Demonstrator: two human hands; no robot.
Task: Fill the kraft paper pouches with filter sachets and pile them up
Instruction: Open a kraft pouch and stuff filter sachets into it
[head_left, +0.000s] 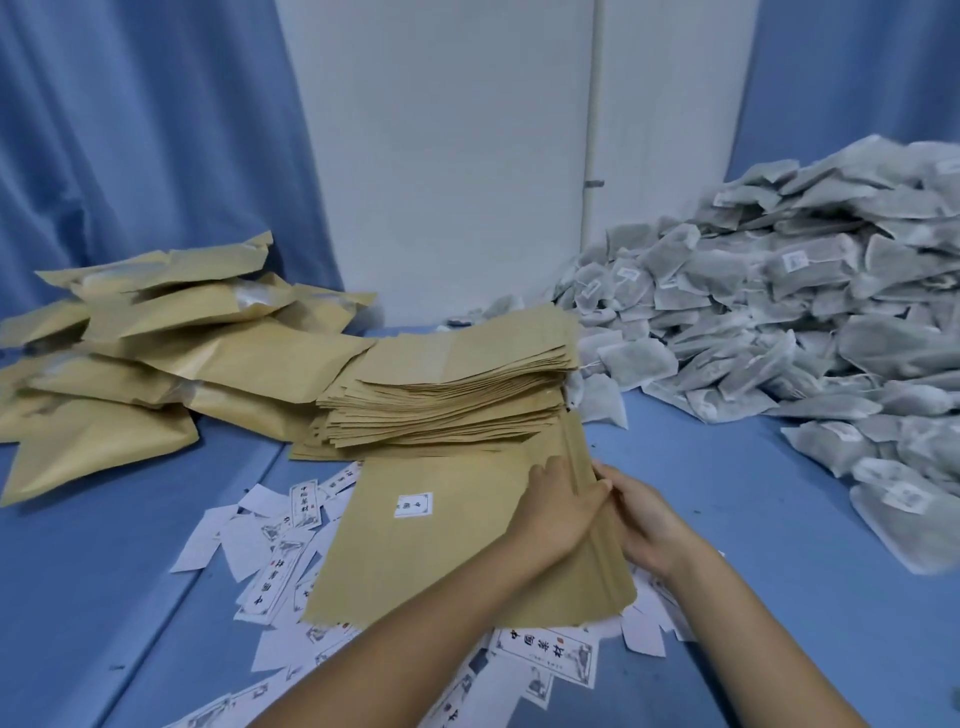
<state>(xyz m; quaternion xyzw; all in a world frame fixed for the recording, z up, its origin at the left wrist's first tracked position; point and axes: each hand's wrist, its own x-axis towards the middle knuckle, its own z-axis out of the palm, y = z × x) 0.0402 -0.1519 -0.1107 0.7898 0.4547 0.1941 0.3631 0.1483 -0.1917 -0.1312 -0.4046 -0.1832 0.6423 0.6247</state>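
1 kraft pouch (441, 545) in hand, front-centre of blue tabletop (104, 571). Lies near-flat over scattered paper labels (270, 525), just in front of stack of empty pouches (452, 384). 1 small white sticker (413, 505) on its upper face.

L hand (558, 506): on top of pouch at right-hand edge, fingers curled, pinching the edge strip. R hand (644, 519): just beside, coming in from the right, fingers wrapped round same edge. Both hands touching each other there. Can't tell whether pouch mouth is parted.

Counts:
- hands: 2, both on the 1 pouch.
- empty stack: 1, dozens of flat pouches, too thin for exact no.
- filled pouches (171, 353): 1 loose pile at left, approx 10 visible, overlapping, exact no. unclear.
- filter sachets (779, 312): 1 big heap at right, far too many to count; a few strays touching the stack's right side.
- labels: 20+ visible, more hidden under pouch & arms.

Behind: blue curtains (130, 130) x2, white wall (441, 156) between.
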